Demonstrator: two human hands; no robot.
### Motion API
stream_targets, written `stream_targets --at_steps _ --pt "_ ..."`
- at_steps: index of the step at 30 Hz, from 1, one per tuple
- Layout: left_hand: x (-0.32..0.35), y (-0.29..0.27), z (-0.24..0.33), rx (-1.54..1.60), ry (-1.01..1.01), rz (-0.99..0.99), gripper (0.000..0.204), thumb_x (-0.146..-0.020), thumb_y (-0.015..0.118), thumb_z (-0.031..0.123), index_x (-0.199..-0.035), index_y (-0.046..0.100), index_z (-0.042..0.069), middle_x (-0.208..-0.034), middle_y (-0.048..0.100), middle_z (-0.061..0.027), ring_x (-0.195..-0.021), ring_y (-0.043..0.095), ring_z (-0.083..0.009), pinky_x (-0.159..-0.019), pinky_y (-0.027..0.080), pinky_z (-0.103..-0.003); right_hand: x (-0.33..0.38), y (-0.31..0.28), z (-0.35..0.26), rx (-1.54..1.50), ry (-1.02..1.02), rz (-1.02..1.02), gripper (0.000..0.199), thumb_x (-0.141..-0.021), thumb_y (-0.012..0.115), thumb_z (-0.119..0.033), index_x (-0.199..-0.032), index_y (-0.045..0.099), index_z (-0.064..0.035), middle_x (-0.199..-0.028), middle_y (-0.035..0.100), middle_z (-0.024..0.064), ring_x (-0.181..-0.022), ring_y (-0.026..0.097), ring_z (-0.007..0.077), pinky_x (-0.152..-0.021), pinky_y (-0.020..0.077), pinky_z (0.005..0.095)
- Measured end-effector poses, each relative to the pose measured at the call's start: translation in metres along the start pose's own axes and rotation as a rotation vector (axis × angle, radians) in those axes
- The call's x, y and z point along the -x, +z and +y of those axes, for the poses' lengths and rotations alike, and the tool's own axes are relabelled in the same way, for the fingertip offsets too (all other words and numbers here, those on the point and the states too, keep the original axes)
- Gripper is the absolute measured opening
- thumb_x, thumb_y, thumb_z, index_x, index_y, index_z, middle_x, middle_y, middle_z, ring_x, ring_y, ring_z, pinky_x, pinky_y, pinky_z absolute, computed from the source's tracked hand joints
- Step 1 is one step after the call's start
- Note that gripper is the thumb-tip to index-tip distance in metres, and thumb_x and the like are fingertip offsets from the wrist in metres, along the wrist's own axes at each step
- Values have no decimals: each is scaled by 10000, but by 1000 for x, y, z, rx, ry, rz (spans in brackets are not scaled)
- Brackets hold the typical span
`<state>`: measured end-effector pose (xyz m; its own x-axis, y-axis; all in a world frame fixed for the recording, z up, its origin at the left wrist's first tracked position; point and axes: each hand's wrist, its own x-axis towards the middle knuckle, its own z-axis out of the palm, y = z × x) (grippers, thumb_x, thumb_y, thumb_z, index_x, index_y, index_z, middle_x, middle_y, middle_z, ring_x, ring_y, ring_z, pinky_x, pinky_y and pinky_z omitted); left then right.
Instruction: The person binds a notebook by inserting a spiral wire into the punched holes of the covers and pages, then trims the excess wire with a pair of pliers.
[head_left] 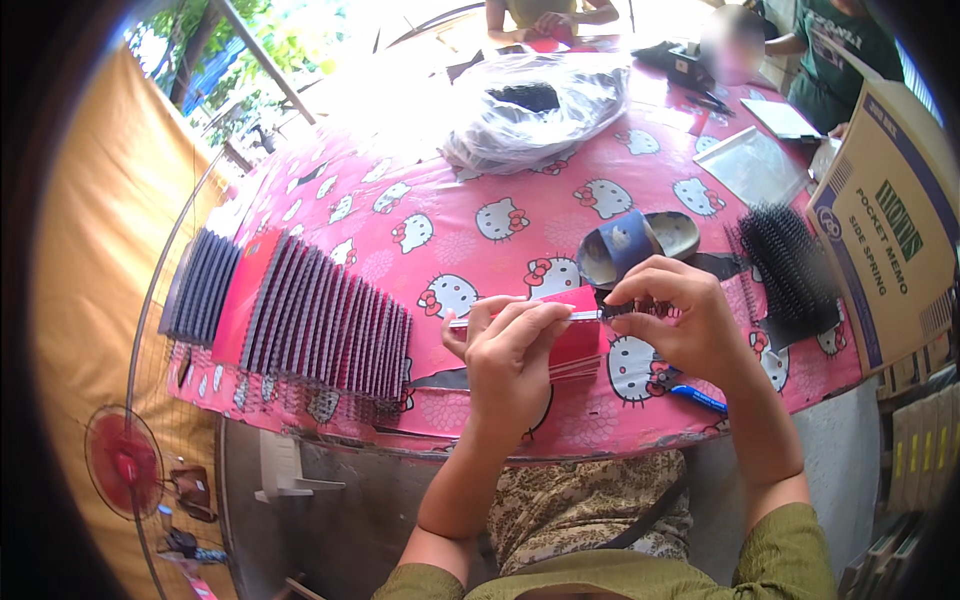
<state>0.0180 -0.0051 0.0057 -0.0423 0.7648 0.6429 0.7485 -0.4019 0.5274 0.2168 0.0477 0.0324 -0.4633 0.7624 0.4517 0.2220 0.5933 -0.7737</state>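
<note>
My left hand [512, 345] is closed on a small red-covered memo pad [568, 300], fingers over its top and thumb at its side. Its page edges face me. My right hand [682, 315] pinches a dark spiral wire [640, 306] at the pad's right end, thumb and forefinger curled around it. How far the wire runs through the holes is hidden by the fingers. Below the held pad lie more red pads [575, 368], partly covered by my left hand. Blue-handled pliers [698, 398] rest near the table's front edge, below my right hand.
Left stands a long row of spiral-bound red pads [320, 325], beside dark blue ones [203, 285]. A blue sandal [620, 245] lies just beyond my hands. Right are a heap of black coils [790, 265] and a cardboard box [885, 225]. A plastic bag [590, 100] and two people are farther back.
</note>
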Motion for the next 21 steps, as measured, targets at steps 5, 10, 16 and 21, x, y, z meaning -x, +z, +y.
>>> stream_targets --at_steps 5,10,16,21 --pt "0 3 -1 -1 57 28 144 -782 753 66 -925 742 76 -874 706 -29 -869 571 -203 -773 456 -312 0 -3 4 76 -2 120 208 -715 770 4 -904 689 -30 -869 641 59 -760 605 145 -683 486 278" --pt "-1 2 4 -4 -11 15 173 -771 774 65 -942 748 72 -854 705 -17 -803 543 -146 -753 434 -289 -5 2 4 -4 -31 -21 153 -758 731 12 -894 660 10 -849 643 77 -778 632 181 -712 503 314" --pt "0 2 6 -60 -19 26 227 -732 808 83 -949 744 65 -864 700 -31 -786 560 -143 -738 446 -298 -20 -8 8 -21 190 -294 133 -840 702 -77 -876 618 19 -772 626 73 -683 630 191 -648 516 317" --pt "3 3 -1 -50 -26 37 254 -696 821 48 -936 737 56 -866 689 -41 -811 596 -158 -735 470 -307 -13 7 11 354 -246 -63 155 -813 716 -138 -877 613 -41 -755 574 81 -684 611 290 -578 475 391"
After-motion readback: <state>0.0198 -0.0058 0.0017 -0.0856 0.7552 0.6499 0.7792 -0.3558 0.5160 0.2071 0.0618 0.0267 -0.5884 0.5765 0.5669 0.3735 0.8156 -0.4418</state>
